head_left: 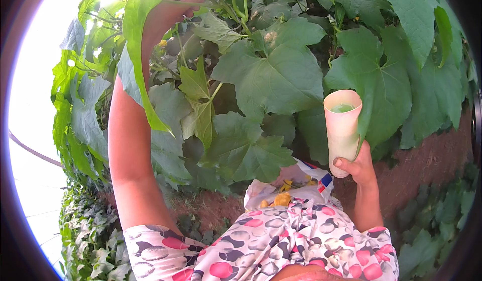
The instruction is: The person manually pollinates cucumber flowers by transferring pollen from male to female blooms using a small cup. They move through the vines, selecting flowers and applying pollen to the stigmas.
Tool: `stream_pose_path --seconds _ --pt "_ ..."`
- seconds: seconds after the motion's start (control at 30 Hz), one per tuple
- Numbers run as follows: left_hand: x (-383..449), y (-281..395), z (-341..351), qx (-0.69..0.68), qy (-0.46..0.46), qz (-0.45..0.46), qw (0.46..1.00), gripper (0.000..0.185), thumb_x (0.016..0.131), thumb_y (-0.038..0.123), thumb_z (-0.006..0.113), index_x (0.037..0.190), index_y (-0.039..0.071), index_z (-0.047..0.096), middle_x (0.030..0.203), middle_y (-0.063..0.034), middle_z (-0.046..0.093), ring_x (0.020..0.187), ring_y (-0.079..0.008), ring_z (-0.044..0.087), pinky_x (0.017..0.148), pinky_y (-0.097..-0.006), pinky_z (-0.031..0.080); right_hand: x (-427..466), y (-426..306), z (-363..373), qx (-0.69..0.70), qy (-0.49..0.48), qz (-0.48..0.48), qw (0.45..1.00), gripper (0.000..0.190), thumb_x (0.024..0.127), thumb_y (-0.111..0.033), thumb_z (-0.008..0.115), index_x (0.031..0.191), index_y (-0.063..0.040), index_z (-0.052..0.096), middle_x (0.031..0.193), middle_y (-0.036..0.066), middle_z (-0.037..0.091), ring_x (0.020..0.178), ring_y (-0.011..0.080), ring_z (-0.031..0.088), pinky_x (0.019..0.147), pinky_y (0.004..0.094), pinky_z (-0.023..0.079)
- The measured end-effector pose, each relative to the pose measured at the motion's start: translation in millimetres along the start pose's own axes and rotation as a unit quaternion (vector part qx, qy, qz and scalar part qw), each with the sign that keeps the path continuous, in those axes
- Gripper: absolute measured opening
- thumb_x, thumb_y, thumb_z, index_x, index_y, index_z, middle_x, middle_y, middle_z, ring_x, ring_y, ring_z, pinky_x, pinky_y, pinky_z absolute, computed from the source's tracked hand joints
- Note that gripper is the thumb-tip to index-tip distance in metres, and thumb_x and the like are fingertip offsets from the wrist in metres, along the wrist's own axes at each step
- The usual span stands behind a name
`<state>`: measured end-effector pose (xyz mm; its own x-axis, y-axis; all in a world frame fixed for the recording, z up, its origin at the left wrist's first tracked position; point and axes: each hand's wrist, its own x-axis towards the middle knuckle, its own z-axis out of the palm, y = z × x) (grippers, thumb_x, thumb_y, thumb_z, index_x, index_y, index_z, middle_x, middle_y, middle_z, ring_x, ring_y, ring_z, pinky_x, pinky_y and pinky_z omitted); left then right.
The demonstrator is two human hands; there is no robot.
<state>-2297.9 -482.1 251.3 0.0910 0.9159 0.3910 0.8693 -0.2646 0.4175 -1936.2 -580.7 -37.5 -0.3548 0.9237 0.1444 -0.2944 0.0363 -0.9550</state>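
My left hand [183,2] is raised at the top left among climbing vines, its fingers curled at a thin green stem [188,3]; whether they grip it I cannot tell. My right hand [357,164] is closed around the lower part of a tall cream-coloured cup [342,134], held upright, with something green inside near its rim. A large lobed leaf [376,70] hangs against the cup's right side. At my waist an open white plastic bag [260,192] holds yellow flowers [286,186] and orange-yellow pieces [282,199].
Broad vine leaves [275,70] form a dense wall in front of me, with stems and small flowers among them. A long leaf [139,55] hangs over my left forearm. Brown soil [429,160] shows below, and low plants [90,235] grow at both lower sides.
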Motion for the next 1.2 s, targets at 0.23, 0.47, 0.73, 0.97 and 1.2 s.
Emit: stream_pose_path --seconds 0.23,0.47,0.73,0.97,1.2 --pt "-18.3 9.0 26.2 0.024 0.064 0.014 0.998 0.033 0.091 0.039 0.05 0.098 0.009 0.06 0.074 0.0037 0.051 0.066 -0.0073 0.045 0.057 -0.0217 0.036 -11.1 -6.9 1.8 -0.029 0.019 0.004 0.999 0.078 0.058 -0.039 0.083 0.114 0.005 0.051 0.099 0.009 0.06 0.088 0.0175 0.059 0.079 0.0309 0.047" --pt "-41.2 4.5 46.6 -0.054 0.152 0.019 0.987 0.031 0.093 0.036 0.049 0.101 0.008 0.06 0.073 0.0027 0.051 0.065 -0.0076 0.046 0.058 -0.0227 0.038 -17.6 -11.1 15.3 -0.03 -0.015 -0.005 0.999 0.083 0.056 -0.044 0.083 0.114 0.004 0.048 0.096 0.012 0.056 0.085 0.0206 0.058 0.075 0.0332 0.048" --pt "-210.8 17.5 126.3 -0.448 -0.2 -0.077 0.868 0.027 0.096 0.026 0.047 0.108 0.004 0.058 0.073 0.0 0.053 0.064 -0.0085 0.048 0.059 -0.0249 0.042 -26.3 -16.4 48.7 0.038 -0.045 -0.006 0.998 0.082 0.052 -0.035 0.085 0.114 0.005 0.048 0.097 0.015 0.058 0.087 0.0231 0.06 0.077 0.035 0.05" --pt "-386.9 -85.2 339.0 -0.1 -0.376 -0.188 0.902 0.027 0.076 0.017 0.06 0.095 -0.001 0.067 0.096 -0.0196 0.066 0.094 -0.0321 0.063 0.082 -0.0424 0.049 -21.3 -10.3 110.4 0.072 -0.124 0.013 0.99 0.079 0.056 -0.031 0.084 0.115 0.006 0.047 0.099 0.016 0.058 0.089 0.0239 0.06 0.077 0.0357 0.05" --pt "-361.8 -68.3 193.3 -0.178 -0.36 -0.102 0.91 0.046 0.081 0.022 0.063 0.117 -0.005 0.053 0.108 -0.0225 0.062 0.098 -0.0339 0.062 0.086 -0.0408 0.049 -16.1 -6.1 152.4 0.026 -0.176 0.024 0.984 0.077 0.056 -0.027 0.084 0.116 0.007 0.049 0.098 0.015 0.061 0.088 0.0219 0.061 0.077 0.0335 0.05"
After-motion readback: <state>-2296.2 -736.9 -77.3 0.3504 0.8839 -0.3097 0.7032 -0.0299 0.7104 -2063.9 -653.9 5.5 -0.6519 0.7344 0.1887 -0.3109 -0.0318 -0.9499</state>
